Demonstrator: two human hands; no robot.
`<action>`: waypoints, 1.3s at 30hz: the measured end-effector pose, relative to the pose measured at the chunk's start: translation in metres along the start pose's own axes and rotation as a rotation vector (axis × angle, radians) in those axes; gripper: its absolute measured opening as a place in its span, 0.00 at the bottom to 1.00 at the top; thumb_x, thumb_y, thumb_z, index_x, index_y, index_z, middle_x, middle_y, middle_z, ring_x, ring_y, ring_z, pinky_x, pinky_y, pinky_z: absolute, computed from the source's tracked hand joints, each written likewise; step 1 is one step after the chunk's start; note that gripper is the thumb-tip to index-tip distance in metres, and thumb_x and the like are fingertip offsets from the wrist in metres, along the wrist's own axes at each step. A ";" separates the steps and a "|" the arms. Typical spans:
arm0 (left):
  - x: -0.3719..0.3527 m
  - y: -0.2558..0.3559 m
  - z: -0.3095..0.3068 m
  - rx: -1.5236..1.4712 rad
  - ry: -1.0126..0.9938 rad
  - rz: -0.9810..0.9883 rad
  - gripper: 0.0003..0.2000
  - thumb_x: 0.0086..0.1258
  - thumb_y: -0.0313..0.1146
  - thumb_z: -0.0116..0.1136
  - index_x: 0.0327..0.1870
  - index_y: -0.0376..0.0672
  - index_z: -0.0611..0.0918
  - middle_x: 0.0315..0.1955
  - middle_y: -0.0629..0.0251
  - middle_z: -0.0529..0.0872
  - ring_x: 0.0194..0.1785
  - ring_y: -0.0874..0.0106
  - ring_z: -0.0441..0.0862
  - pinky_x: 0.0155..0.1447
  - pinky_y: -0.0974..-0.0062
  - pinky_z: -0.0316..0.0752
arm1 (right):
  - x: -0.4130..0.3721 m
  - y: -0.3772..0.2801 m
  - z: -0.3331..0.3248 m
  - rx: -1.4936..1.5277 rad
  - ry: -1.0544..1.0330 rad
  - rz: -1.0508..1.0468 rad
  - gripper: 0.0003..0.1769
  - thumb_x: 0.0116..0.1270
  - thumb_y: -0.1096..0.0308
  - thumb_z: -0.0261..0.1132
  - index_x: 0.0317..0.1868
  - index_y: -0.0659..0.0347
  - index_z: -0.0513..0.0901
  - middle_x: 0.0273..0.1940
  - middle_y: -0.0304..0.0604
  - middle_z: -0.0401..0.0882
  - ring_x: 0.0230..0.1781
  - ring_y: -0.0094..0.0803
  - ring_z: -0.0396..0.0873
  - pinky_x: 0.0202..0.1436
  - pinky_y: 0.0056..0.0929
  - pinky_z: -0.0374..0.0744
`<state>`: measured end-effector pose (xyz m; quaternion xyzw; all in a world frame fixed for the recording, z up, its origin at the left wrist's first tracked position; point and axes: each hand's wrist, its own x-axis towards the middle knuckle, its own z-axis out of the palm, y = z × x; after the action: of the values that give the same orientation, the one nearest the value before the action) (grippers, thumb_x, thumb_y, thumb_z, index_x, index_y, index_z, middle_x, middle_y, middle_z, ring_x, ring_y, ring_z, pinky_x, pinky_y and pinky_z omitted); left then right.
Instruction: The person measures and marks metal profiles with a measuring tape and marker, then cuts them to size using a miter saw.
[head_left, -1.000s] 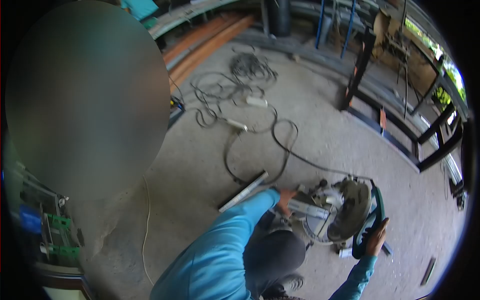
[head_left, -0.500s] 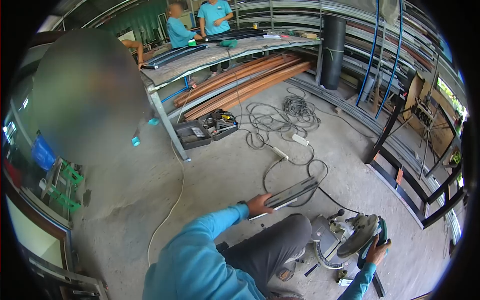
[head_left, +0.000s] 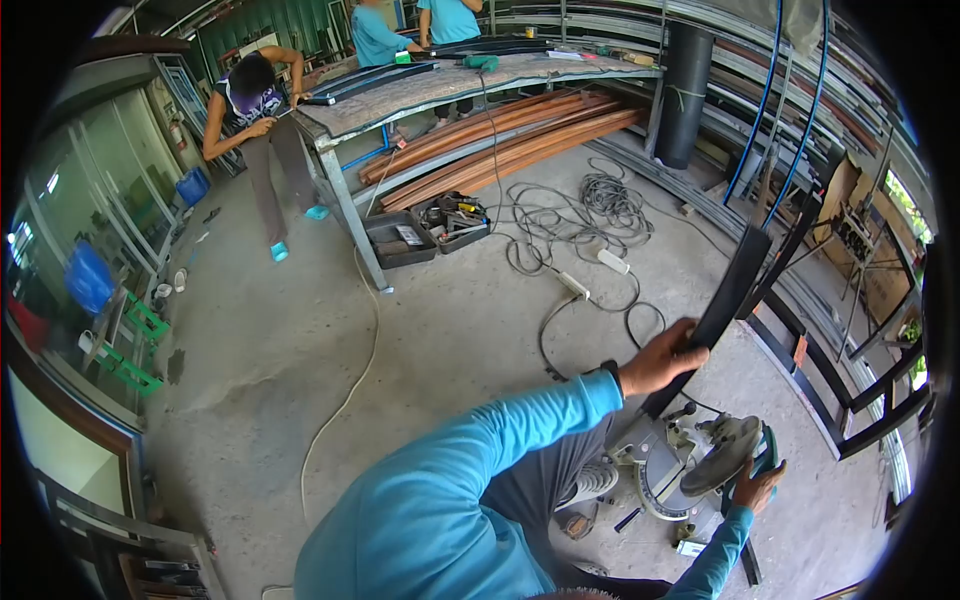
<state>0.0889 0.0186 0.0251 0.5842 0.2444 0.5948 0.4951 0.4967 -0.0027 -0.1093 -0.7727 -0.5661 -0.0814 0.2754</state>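
Note:
A long dark metal bar [head_left: 733, 293] rises at a slant in my left hand [head_left: 661, 358], its lower end beside the miter saw [head_left: 668, 474]. Fingers and thumb wrap round the bar near its middle. On the right side of the saw, my right hand [head_left: 757, 486] is closed on the green and black saw handle [head_left: 766, 458]. The round blade guard [head_left: 722, 458] is just left of that hand. A small dark rod [head_left: 627, 520] lies on the floor in front of the saw.
Coiled cables [head_left: 612, 205] and a white power strip [head_left: 574, 286] lie ahead. An open toolbox [head_left: 452, 222] sits under the workbench [head_left: 400, 108]. A person [head_left: 262, 105] bends at its left end; two more stand behind it. A black frame [head_left: 800, 372] is at the right.
My left hand has moved right and up, and the bar now points steeply upward near the saw. My right hand stays on the saw handle. The view has shifted slightly.

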 end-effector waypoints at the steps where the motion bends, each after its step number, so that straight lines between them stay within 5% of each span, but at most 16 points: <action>1: -0.005 -0.012 0.008 -0.003 0.004 0.012 0.28 0.78 0.47 0.67 0.68 0.39 0.71 0.43 0.71 0.78 0.45 0.80 0.75 0.52 0.79 0.73 | 0.002 -0.001 -0.002 -0.014 0.002 0.000 0.51 0.75 0.42 0.65 0.82 0.69 0.53 0.78 0.66 0.62 0.76 0.61 0.68 0.75 0.50 0.72; 7: -0.018 -0.049 0.028 -0.134 -0.019 -0.131 0.26 0.79 0.43 0.66 0.68 0.40 0.72 0.44 0.70 0.79 0.47 0.80 0.76 0.54 0.77 0.74 | 0.003 -0.001 -0.003 -0.020 -0.043 0.045 0.52 0.75 0.41 0.64 0.82 0.69 0.54 0.78 0.65 0.62 0.76 0.60 0.67 0.76 0.50 0.71; 39: -0.013 -0.046 0.031 -0.013 0.144 -0.150 0.20 0.79 0.43 0.64 0.62 0.39 0.77 0.43 0.70 0.82 0.47 0.79 0.75 0.55 0.76 0.72 | -0.005 -0.009 -0.009 -0.003 -0.005 0.000 0.53 0.71 0.39 0.67 0.83 0.61 0.54 0.77 0.63 0.65 0.72 0.62 0.72 0.69 0.56 0.77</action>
<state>0.1293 0.0164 -0.0144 0.5166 0.3186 0.5983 0.5232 0.4883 -0.0099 -0.1014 -0.7733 -0.5667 -0.0802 0.2727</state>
